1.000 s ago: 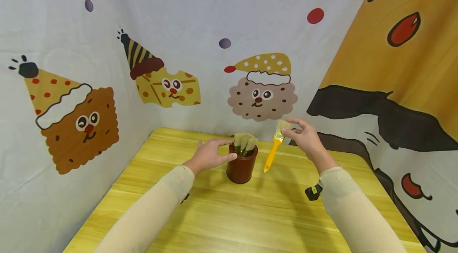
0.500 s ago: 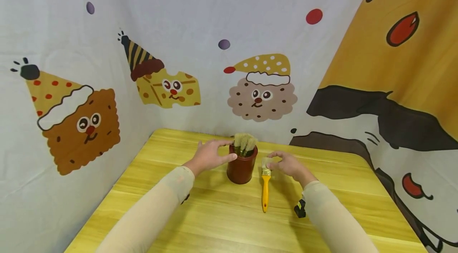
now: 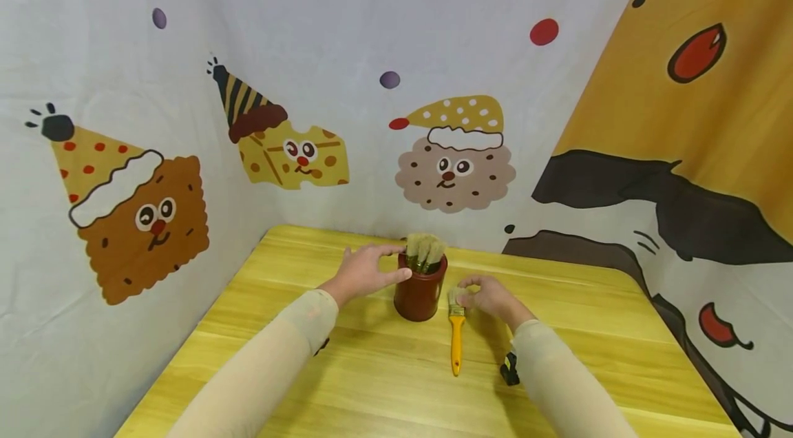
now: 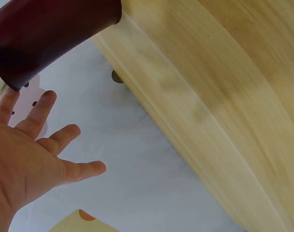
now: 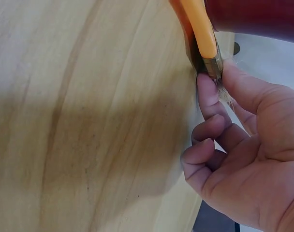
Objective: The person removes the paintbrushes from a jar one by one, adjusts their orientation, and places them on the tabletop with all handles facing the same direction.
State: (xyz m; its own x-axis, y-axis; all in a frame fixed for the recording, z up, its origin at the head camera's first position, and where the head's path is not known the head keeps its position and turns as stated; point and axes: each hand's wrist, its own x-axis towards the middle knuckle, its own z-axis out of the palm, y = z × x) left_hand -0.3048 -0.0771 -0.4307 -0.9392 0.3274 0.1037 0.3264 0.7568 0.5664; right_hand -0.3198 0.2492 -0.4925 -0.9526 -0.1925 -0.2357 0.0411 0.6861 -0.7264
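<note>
Two hands work at the far middle of the yellow wooden tabletop (image 3: 347, 369), either side of a dark red pot (image 3: 420, 293) that stands upright with several brush heads (image 3: 424, 250) sticking out of its mouth. The left hand (image 3: 365, 271) sits at the pot's 9 o'clock with its fingers spread and nearly straight; its thumb tip touches the pot's side just under the rim and a fingertip reaches toward the rim's far edge, so it steadies the pot rather than gripping it. The left wrist view shows the same open palm beside the pot's wall.

A yellow-handled paintbrush (image 3: 456, 341) lies flat on the tabletop just beside the pot, at about its 4 o'clock, its handle running back toward the person and its pale bristles at the far end. The right hand (image 3: 486, 295) pinches that bristle end: in the right wrist view the fingers (image 5: 207, 99) curl against the bristles just past the metal ferrule (image 5: 210, 65). A printed cloth backdrop (image 3: 434, 149) with cartoon biscuit faces rises behind the tabletop from 9 to 3 o'clock.
</note>
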